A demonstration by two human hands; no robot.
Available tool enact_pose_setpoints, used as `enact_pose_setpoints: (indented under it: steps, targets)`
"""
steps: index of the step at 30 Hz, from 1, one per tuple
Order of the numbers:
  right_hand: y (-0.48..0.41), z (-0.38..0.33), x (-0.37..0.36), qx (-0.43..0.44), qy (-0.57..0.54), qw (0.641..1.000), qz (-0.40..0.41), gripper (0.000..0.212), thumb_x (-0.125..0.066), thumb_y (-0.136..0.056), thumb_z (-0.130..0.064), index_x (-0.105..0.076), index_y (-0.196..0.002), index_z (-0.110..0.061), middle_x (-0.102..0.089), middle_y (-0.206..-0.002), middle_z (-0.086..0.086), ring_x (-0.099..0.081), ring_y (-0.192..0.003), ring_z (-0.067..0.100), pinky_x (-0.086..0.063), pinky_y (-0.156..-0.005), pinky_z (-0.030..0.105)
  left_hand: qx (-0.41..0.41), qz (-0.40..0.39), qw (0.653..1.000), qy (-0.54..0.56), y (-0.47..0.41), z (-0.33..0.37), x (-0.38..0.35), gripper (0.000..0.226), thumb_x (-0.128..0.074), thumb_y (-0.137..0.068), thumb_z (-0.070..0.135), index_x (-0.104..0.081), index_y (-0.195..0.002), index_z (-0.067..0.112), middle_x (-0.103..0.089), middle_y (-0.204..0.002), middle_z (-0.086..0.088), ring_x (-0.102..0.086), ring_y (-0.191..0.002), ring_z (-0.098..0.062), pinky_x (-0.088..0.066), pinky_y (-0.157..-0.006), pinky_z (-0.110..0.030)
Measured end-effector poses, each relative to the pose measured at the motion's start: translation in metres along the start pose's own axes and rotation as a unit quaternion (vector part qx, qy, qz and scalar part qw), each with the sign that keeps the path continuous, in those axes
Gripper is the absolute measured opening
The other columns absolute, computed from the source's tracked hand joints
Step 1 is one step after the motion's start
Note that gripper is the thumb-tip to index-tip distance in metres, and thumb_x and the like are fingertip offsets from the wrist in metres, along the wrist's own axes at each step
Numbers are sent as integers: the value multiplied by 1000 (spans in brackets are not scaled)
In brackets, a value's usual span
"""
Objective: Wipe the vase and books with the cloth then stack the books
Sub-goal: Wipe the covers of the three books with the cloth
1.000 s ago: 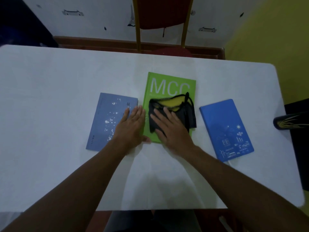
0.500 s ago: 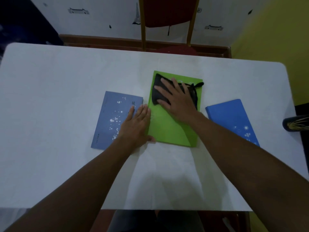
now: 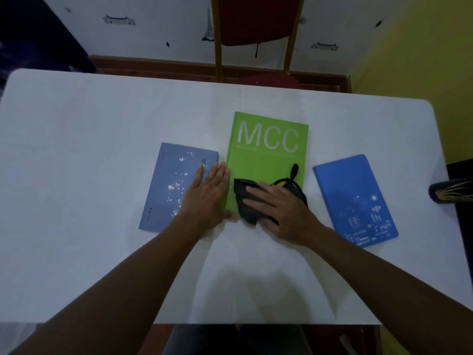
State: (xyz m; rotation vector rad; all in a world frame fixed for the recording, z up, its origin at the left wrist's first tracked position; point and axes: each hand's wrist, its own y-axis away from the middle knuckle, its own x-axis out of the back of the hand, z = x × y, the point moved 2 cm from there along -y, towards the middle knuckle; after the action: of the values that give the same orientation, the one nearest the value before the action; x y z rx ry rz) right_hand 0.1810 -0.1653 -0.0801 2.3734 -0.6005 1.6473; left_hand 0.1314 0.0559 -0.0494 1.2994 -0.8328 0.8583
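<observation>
I am pressing my right hand [image 3: 284, 210] flat, fingers spread wide, onto the dark cloth [image 3: 247, 201], gripping nothing, just pinning it against the near end of the green book [image 3: 266, 160]. My left hand [image 3: 207, 198] is lying open and flat too, fingers together, bridging the pale blue book [image 3: 174, 185] and the green book's left edge. The green cover is showing white "MCC" lettering. A bright blue book [image 3: 350, 196] is lying apart on the right of the white table [image 3: 76, 175].
</observation>
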Motion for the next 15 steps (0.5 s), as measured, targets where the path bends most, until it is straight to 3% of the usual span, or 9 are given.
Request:
enact_pose_setpoints:
  steps: [5,8,10,15]
  targets:
    - [-85,50,27,-196,9,980,39,46,-54,-105,-23,-52,-151,-21,-38,-165,7,-28,-155,36,-29,-121,57,11,8,1000,2,0,0,-3,122,-53,-79,78,8,-158,8,9,-168,-10,13,-155,-25,7,-124,-51]
    - [-128,58,30,-244,-4,969,32,46,-46,-109,-28,-45,-154,-24,-29,-169,5,-17,-158,33,-20,-125,55,21,19,1000,-2,2,0,-5,124,-52,-77,80,9,-158,8,9,-168,-10,14,-154,-26,9,-124,-51]
    - [-131,46,25,-236,9,971,47,45,-46,-108,-30,-47,-153,-26,-31,-168,3,-19,-158,32,-20,-126,53,28,28,999,-2,3,0,-6,123,-51,-77,80,7,-158,7,8,-168,-11,13,-154,-27,9,-124,-51]
    - [-70,-11,2,-113,15,992,59,42,-51,-104,-27,-59,-144,-22,-45,-161,1,-34,-153,29,-26,-123,44,42,50,998,3,11,6,-12,112,-47,-85,74,4,-158,6,3,-169,-12,11,-155,-28,5,-125,-52]
